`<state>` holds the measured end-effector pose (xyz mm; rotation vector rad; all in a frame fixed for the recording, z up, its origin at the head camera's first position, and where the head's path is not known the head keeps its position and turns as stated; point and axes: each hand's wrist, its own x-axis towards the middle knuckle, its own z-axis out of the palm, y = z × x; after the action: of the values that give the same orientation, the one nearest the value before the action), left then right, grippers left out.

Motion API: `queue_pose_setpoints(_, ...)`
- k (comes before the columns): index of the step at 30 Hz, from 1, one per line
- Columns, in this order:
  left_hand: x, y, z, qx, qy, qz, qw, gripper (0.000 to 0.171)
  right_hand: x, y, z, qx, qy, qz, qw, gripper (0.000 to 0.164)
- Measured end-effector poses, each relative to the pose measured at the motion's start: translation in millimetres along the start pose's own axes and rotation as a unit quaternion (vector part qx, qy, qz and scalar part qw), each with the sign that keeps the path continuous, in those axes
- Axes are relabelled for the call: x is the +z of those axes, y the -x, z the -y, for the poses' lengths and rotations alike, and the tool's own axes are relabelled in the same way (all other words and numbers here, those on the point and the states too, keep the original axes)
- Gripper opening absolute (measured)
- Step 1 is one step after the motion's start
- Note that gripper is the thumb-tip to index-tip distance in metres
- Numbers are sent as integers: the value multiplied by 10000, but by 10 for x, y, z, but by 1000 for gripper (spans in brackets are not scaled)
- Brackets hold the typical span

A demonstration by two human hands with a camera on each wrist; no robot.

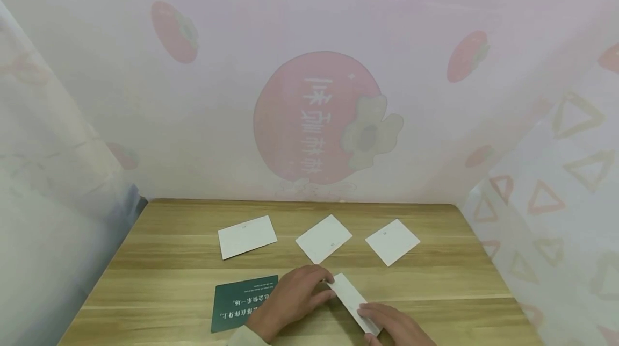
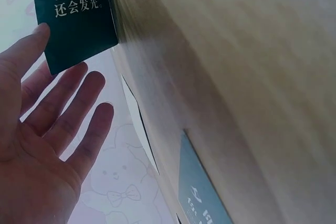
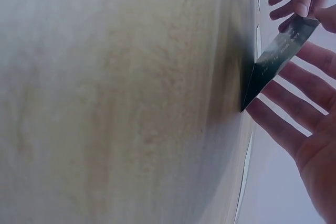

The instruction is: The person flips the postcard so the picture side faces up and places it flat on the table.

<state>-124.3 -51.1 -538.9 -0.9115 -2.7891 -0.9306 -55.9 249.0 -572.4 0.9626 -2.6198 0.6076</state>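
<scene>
A card (image 1: 347,295) stands tilted up between both hands near the front of the table. Its white back faces the head camera, and its dark green face with white lettering shows in the wrist views. My left hand (image 1: 299,298) pinches one end, the thumb on the green card (image 2: 79,30) and the other fingers behind it. At the opposite end my right hand (image 1: 394,323) holds the card, its fingers spread behind the green side (image 3: 281,53). The lower edge of the card is close to the wood.
Left of the hands a green lettered card (image 1: 234,308) lies flat, partly covered by the left hand. Farther back lie a left white card (image 1: 247,238), a middle white card (image 1: 323,237) and a right white card (image 1: 393,244). A printed curtain (image 1: 217,136) surrounds the wooden table (image 1: 159,260).
</scene>
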Motion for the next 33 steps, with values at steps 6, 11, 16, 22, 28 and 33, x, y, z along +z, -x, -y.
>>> queue_pose_setpoints(6, 2, -4, 9, 27, 109, -113, 9999, 24, -38, -26, 2, 52, -457, -83, 9989, 50)
queue_pose_setpoints(11, 0, 4, 7, 74, 131, -252, 9996, 25, -68, -44, 8, 130, -734, -52, 9972, 43)
queue_pose_setpoints(16, 3, 11, 6, 86, 164, -324, 9993, 24, -81, -48, 15, 219, -952, -67, 9952, 39)
queue_pose_setpoints(22, -1, 9, 3, 71, 89, -356, 9993, 23, -102, -47, -1, 318, -955, -88, 9949, 37)
queue_pose_setpoints(28, 1, 3, 10, 109, 27, -435, 9990, 20, -121, -64, -20, 438, -1138, -110, 9925, 29)
queue_pose_setpoints(33, -1, -9, 16, 123, 55, -472, 9988, 18, -197, -85, -5, 758, -1684, 142, 9827, 23)
